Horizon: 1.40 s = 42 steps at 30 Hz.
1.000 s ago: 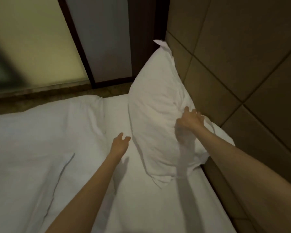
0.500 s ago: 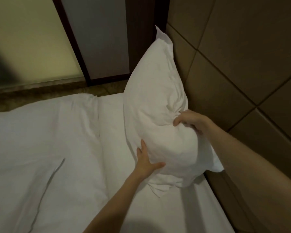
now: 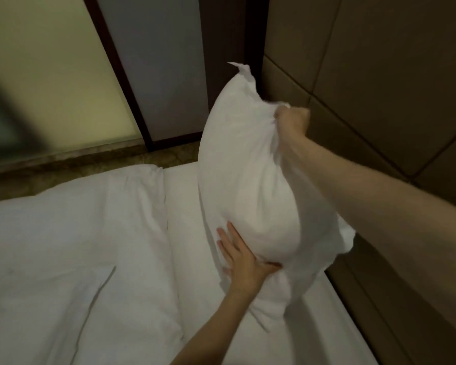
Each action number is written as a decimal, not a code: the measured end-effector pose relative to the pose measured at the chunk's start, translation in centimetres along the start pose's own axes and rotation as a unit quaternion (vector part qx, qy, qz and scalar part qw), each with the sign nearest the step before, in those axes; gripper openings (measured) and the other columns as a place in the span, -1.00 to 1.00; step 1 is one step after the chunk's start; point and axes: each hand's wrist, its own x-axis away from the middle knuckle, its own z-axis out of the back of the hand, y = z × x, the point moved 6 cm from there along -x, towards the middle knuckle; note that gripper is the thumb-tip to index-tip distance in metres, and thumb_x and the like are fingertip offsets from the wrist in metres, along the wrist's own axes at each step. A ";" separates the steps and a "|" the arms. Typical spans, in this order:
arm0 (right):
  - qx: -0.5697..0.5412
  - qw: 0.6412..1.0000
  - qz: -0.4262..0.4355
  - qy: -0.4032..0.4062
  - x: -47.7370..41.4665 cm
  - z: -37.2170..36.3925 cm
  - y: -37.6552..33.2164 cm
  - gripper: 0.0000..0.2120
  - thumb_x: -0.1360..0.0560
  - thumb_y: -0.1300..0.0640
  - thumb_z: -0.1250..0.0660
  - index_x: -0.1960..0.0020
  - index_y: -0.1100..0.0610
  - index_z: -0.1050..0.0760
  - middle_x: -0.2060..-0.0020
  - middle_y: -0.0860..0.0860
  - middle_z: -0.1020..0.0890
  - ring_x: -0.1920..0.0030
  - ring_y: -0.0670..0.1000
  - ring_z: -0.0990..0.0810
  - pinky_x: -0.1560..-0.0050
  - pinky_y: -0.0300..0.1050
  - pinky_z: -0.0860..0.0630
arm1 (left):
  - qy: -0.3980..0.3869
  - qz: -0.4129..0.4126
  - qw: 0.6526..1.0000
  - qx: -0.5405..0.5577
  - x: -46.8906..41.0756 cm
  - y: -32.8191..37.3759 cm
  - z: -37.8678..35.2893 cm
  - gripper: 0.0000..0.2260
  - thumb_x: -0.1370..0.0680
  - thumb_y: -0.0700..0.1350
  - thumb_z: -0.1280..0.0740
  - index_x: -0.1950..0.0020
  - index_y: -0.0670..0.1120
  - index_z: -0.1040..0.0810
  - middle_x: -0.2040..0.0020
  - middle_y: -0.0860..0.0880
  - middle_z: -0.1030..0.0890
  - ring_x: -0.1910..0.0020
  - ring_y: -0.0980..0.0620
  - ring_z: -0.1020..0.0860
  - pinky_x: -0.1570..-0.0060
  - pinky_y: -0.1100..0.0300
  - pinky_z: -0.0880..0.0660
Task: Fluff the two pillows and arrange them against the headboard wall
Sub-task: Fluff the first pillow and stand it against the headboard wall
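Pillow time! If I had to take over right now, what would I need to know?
Right hand: closed in a fist on the pillow's upper edge, holding it on end.
Left hand: open, palm pressed flat against the pillow's lower side, thumb tucked under it.
The pillow stands tilted by the padded headboard wall; its bottom seems to rest on the sheet.
The duvet lies to the left. A second pillow cannot be picked out.
Done: one pillow taken up for fluffing.
Left: finish fluffing it, lean it on the wall, then find and do the other.
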 end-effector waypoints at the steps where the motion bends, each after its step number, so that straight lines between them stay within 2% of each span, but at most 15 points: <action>1: -0.037 0.999 0.009 -0.019 0.7 -1.1 -2.1 -0.93 -0.44 0.28 -0.29 0.21 0.19 -0.43 0.36 -0.04 -0.47 0.35 -0.06 -0.48 0.61 -0.40 -0.34 | 0.035 -0.016 0.999 0.002 -0.3 1.4 0.7 0.35 -0.13 0.19 -0.59 -0.41 0.11 0.50 -0.55 -0.05 0.39 -0.56 -0.12 0.30 -0.46 -0.27 0.08; 4: -0.142 0.986 0.072 -0.051 2.5 -3.0 -8.0 -0.67 -0.36 0.42 -0.28 0.43 0.11 -0.27 0.46 -0.04 -0.37 0.45 -0.09 -0.34 0.66 -0.45 -0.25 | 0.119 -0.111 0.987 0.016 -1.1 5.5 2.7 0.28 -0.16 0.28 -0.53 -0.32 0.26 0.58 -0.54 0.11 0.40 -0.56 0.00 0.31 -0.44 -0.28 0.18; 9: -0.187 0.977 0.100 -0.015 0.5 -1.4 -12.0 -0.67 -0.30 0.44 -0.30 0.44 0.11 -0.27 0.46 -0.03 -0.39 0.40 -0.05 -0.37 0.42 -0.25 -0.37 | 0.177 -0.184 0.965 -0.052 -3.3 10.3 3.8 0.15 -0.33 0.24 -0.43 -0.37 0.24 0.56 -0.47 0.19 0.45 -0.56 0.00 0.29 -0.42 -0.33 0.13; 12: -0.027 0.995 0.091 0.040 -2.4 0.8 -9.6 -0.93 -0.41 0.25 -0.31 0.26 0.20 -0.49 0.29 -0.01 -0.54 0.24 0.02 -0.52 0.18 -0.10 -0.48 | 0.131 -0.165 0.969 -0.126 -5.9 9.6 3.6 0.02 -0.43 0.24 -0.36 -0.48 0.12 0.44 -0.55 0.07 0.39 -0.57 -0.08 0.25 -0.41 -0.35 0.05; 14: 0.143 0.984 0.099 0.039 -4.8 2.2 -6.7 -0.73 -0.51 0.09 -0.21 -0.04 0.25 -0.56 0.08 0.11 -0.60 0.05 0.10 -0.56 0.09 -0.09 -0.43 | 0.064 -0.147 0.973 -0.164 -7.9 7.7 3.2 -0.10 -0.52 0.10 -0.31 -0.54 0.06 0.35 -0.58 0.03 0.32 -0.58 -0.10 0.18 -0.42 -0.34 -0.02; 17: 0.387 0.911 0.099 -0.101 -5.7 2.3 -0.4 -0.47 -0.56 -0.13 -0.13 -0.31 0.27 -0.39 -0.26 0.26 -0.51 -0.22 0.25 -0.49 -0.08 -0.04 -0.40 | -0.054 -0.121 0.974 -0.183 -9.6 4.4 2.1 -0.22 -0.58 0.03 -0.25 -0.57 0.02 0.27 -0.60 -0.01 0.24 -0.59 -0.09 0.09 -0.46 -0.27 -0.12; 20: 0.483 0.844 0.004 -0.233 -4.8 3.2 7.5 -0.19 -0.47 -0.25 -0.25 -0.49 0.23 -0.08 -0.42 0.22 -0.34 -0.35 0.25 -0.38 -0.25 0.06 -0.39 | -0.103 -0.137 0.964 -0.205 -9.8 3.4 0.6 -0.19 -0.55 0.09 -0.28 -0.57 0.04 0.24 -0.60 -0.02 0.23 -0.59 -0.06 0.05 -0.46 -0.19 -0.18; 22: 0.506 0.825 -0.031 -0.250 -4.1 4.6 11.0 -0.07 -0.42 -0.24 -0.33 -0.53 0.20 0.05 -0.48 0.20 -0.23 -0.41 0.25 -0.30 -0.30 0.11 -0.34 | -0.109 -0.144 0.961 -0.210 -9.8 3.3 -0.2 -0.16 -0.53 0.11 -0.31 -0.57 0.05 0.25 -0.60 -0.02 0.24 -0.59 -0.05 0.02 -0.44 -0.15 -0.23; 24: 0.490 0.838 -0.055 -0.236 -3.6 6.0 12.9 -0.02 -0.39 -0.25 -0.37 -0.54 0.19 0.07 -0.49 0.19 -0.20 -0.42 0.25 -0.28 -0.31 0.12 -0.33 | -0.111 -0.144 0.961 -0.210 -9.8 3.0 -0.6 -0.14 -0.52 0.09 -0.32 -0.57 0.04 0.26 -0.60 -0.04 0.24 -0.58 -0.06 0.00 -0.43 -0.12 -0.25; 27: 0.403 0.883 -0.086 -0.226 -3.4 6.6 13.1 -0.11 -0.38 -0.14 -0.44 -0.49 0.24 -0.09 -0.44 0.17 -0.29 -0.36 0.23 -0.35 -0.21 0.07 -0.41 | -0.109 -0.140 0.961 -0.211 -9.8 2.3 -0.4 -0.14 -0.53 0.07 -0.32 -0.56 0.08 0.28 -0.60 -0.04 0.23 -0.59 -0.07 0.02 -0.42 -0.11 -0.22; 29: 0.367 0.895 -0.098 -0.233 -3.5 6.5 12.1 -0.20 -0.35 -0.03 -0.49 -0.43 0.25 -0.21 -0.35 0.17 -0.38 -0.27 0.21 -0.43 -0.17 0.08 -0.47 | -0.106 -0.127 0.964 -0.207 -9.9 1.9 -0.1 -0.13 -0.52 0.08 -0.33 -0.55 0.09 0.29 -0.60 -0.04 0.24 -0.59 -0.09 0.03 -0.44 -0.14 -0.19; 32: 0.355 0.905 -0.064 -0.228 -3.8 6.7 9.9 -0.37 -0.31 0.09 -0.52 -0.27 0.27 -0.37 -0.17 0.16 -0.49 -0.08 0.15 -0.50 0.05 0.01 -0.47 | -0.095 -0.112 0.970 -0.196 -10.1 2.2 0.0 -0.12 -0.51 0.14 -0.33 -0.55 0.14 0.29 -0.60 -0.03 0.27 -0.58 -0.12 0.04 -0.44 -0.23 -0.17; 37: 0.358 0.928 -0.036 -0.100 -3.8 10.7 10.0 -0.68 -0.28 0.11 -0.49 0.05 0.21 -0.50 -0.01 0.14 -0.57 0.10 0.13 -0.53 0.11 0.00 -0.48 | -0.122 -0.119 0.962 -0.214 -10.3 2.7 -1.8 -0.18 -0.52 0.13 -0.31 -0.54 0.20 0.24 -0.59 -0.01 0.29 -0.58 -0.12 0.10 -0.42 -0.29 -0.16; 39: 0.448 0.892 -0.015 -0.054 -3.1 11.8 10.9 -0.73 -0.35 0.01 -0.41 0.10 0.19 -0.50 0.03 0.14 -0.58 0.18 0.12 -0.52 0.16 -0.02 -0.45 | -0.138 -0.126 0.955 -0.230 -9.9 2.0 -2.6 -0.19 -0.52 0.11 -0.31 -0.55 0.20 0.22 -0.59 0.00 0.29 -0.58 -0.12 0.12 -0.41 -0.30 -0.16; 42: 0.539 0.841 0.024 -0.044 -2.2 11.1 11.9 -0.63 -0.46 -0.04 -0.29 -0.10 0.23 -0.45 -0.08 0.18 -0.54 0.05 0.20 -0.53 0.12 -0.02 -0.42 | -0.142 -0.126 0.945 -0.265 -9.6 0.1 -2.6 -0.19 -0.53 0.05 -0.30 -0.55 0.18 0.24 -0.59 0.01 0.30 -0.59 -0.11 0.10 -0.41 -0.29 -0.18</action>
